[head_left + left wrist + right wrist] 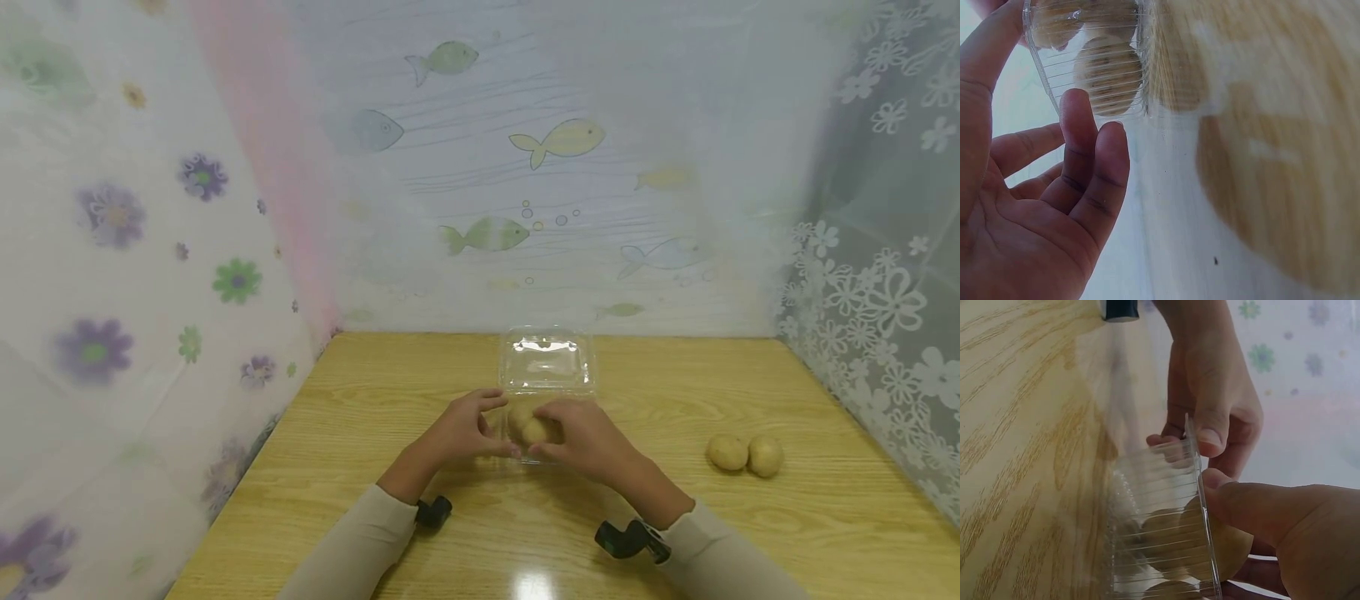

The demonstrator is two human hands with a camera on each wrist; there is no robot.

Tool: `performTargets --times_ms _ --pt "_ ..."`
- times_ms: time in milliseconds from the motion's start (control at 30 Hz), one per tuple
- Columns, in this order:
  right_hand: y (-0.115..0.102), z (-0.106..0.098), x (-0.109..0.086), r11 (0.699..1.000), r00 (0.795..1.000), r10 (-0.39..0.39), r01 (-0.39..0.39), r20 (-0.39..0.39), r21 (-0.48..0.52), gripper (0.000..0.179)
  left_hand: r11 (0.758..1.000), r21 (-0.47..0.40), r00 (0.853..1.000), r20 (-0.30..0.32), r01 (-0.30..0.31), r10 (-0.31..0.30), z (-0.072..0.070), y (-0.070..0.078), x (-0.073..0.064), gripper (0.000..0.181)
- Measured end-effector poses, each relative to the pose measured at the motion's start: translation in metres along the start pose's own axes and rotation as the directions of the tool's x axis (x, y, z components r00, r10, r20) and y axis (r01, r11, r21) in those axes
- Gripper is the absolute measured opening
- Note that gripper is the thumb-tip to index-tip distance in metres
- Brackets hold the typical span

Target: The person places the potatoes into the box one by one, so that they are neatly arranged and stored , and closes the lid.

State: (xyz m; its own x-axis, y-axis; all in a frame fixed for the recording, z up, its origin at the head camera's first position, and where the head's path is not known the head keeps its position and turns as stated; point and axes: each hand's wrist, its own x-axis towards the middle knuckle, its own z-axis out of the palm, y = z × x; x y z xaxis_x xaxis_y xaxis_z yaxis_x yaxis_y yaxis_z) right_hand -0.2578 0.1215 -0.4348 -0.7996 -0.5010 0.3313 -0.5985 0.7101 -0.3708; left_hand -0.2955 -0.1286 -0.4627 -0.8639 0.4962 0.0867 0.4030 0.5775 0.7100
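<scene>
A clear plastic clamshell container (547,367) lies with its lid folded back on the table. Potatoes (1110,75) show through its ribbed wall in the left wrist view. My left hand (457,429) holds the container at its left side, thumb by the rim and other fingers along the outside. Over the container's base, my right hand (588,437) grips a potato (1229,547), its thumb at the near rim and its fingers on the far side. That potato sits at rim height against other potatoes, partly hidden by the hand.
Two more potatoes (746,455) lie side by side on the wooden table (660,533) to the right. Printed curtains (555,192) stand behind the table and at both sides. A black wrist camera mount (630,540) juts from the right sleeve, another from the left.
</scene>
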Motion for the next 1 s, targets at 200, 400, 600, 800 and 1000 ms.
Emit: performTargets --times_ms 200,400,600,800,1000 --pt "-0.002 0.001 0.001 1.000 1.000 0.025 -0.025 -0.004 0.005 0.052 1.000 -0.002 1.000 -0.001 -0.013 0.013 0.000 -0.001 0.001 0.093" --pt "-0.002 0.005 0.002 1.000 1.000 0.022 -0.022 -0.009 -0.002 0.053 1.000 0.005 1.000 -0.003 -0.015 0.015 0.000 -0.002 0.002 0.095" --pt "0.001 0.009 0.002 0.999 0.999 -0.033 0.033 -0.033 0.002 0.051 1.000 0.018 1.000 0.002 -0.025 0.025 0.000 -0.002 0.002 0.096" --pt "0.001 0.011 0.003 0.998 0.997 -0.069 0.069 -0.045 -0.011 0.048 0.999 -0.013 0.999 0.029 -0.032 0.032 -0.003 0.004 0.000 0.095" --pt "-0.001 0.011 0.003 1.000 0.999 -0.024 0.024 -0.023 -0.018 0.048 1.000 -0.005 0.998 0.051 -0.023 0.023 -0.005 0.006 -0.003 0.096"
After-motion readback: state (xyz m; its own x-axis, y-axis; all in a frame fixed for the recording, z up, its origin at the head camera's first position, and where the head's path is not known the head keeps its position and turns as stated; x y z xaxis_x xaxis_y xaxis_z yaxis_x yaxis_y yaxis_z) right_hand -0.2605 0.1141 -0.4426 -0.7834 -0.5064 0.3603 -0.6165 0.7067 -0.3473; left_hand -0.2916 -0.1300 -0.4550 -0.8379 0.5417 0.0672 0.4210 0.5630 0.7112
